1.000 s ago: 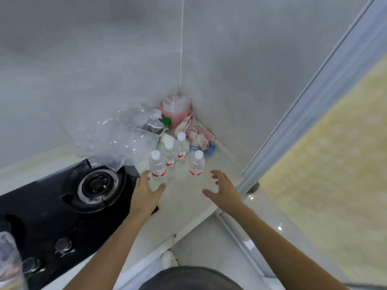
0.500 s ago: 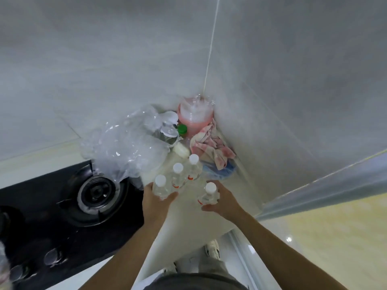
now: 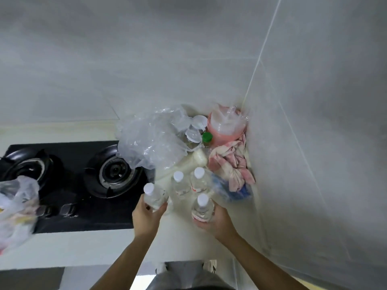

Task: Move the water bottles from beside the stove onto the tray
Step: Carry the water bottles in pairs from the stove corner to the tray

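Four water bottles stand upright on the pale surface (image 3: 100,243) just right of the stove (image 3: 83,185). The left hand (image 3: 146,216) grips the nearest-left bottle (image 3: 154,195); the right hand (image 3: 215,220) wraps the front-right bottle (image 3: 202,208). Two rear bottles (image 3: 189,183) wait untouched beyond both hands, about equally near each. Long axes are vertical, so a straight lift should free them. No tray is in view.

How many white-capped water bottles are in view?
4: one in the left hand by the stove, one in the right hand, two standing behind them. Clutter may hide others.
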A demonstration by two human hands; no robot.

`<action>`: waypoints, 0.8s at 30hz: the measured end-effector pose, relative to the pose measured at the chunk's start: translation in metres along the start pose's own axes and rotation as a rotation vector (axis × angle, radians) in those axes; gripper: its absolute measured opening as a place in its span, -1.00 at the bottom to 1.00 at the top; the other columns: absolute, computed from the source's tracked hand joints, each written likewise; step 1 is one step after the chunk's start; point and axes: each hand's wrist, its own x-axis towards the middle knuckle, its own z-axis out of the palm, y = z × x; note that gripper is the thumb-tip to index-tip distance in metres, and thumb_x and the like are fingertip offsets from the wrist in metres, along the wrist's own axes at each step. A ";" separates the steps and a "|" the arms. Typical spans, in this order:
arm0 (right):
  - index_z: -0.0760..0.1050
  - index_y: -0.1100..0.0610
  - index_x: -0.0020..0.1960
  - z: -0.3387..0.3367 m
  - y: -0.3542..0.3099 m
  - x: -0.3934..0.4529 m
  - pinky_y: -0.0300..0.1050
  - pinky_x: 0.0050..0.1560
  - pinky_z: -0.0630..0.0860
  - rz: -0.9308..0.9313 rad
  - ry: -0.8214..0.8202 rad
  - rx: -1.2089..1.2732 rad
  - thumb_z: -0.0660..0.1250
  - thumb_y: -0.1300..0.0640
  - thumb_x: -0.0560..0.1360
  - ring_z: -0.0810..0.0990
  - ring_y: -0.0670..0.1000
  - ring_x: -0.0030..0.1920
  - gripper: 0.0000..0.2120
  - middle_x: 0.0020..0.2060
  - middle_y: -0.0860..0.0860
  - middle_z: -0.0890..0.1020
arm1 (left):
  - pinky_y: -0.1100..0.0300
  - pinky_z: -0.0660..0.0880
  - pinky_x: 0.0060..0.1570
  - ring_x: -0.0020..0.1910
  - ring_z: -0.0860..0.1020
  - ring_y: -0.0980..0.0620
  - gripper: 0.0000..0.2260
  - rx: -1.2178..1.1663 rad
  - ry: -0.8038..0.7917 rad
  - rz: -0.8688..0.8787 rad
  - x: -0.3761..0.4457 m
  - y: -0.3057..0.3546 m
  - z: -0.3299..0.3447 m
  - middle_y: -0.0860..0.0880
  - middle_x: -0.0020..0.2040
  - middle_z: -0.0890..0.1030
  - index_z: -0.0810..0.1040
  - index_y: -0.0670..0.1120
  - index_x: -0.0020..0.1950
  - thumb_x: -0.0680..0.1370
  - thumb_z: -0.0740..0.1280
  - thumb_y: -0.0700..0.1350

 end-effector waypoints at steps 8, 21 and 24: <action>0.63 -0.02 0.11 0.047 -0.055 -0.019 0.11 0.11 0.69 -0.164 -0.194 -0.043 0.67 -0.04 0.30 0.75 -0.08 0.01 -0.56 -0.02 -0.10 0.77 | 0.09 0.59 0.17 0.09 0.68 0.10 -0.61 -0.168 0.221 -0.039 -0.068 -0.024 -0.067 0.16 0.01 0.72 0.62 0.04 0.24 0.47 0.62 -0.16; 0.63 -0.05 0.01 0.302 -0.152 -0.183 0.08 0.05 0.69 -0.486 -0.632 -0.218 0.68 0.01 0.24 0.75 -0.09 -0.07 -0.60 -0.10 -0.11 0.76 | 0.10 0.61 -0.02 -0.06 0.70 0.13 -0.70 -0.453 0.794 -0.178 -0.260 -0.162 -0.300 0.09 -0.06 0.74 0.63 0.05 0.11 0.46 0.64 0.01; 0.63 -0.07 0.02 0.374 -0.165 -0.252 -0.07 0.02 0.70 -0.552 -0.710 -0.253 0.71 0.01 0.24 0.74 -0.15 -0.06 -0.59 -0.11 -0.16 0.76 | 0.21 0.58 -0.08 -0.09 0.70 0.14 -0.67 -0.505 0.922 -0.195 -0.317 -0.200 -0.366 0.04 -0.07 0.74 0.65 0.01 0.12 0.43 0.65 0.02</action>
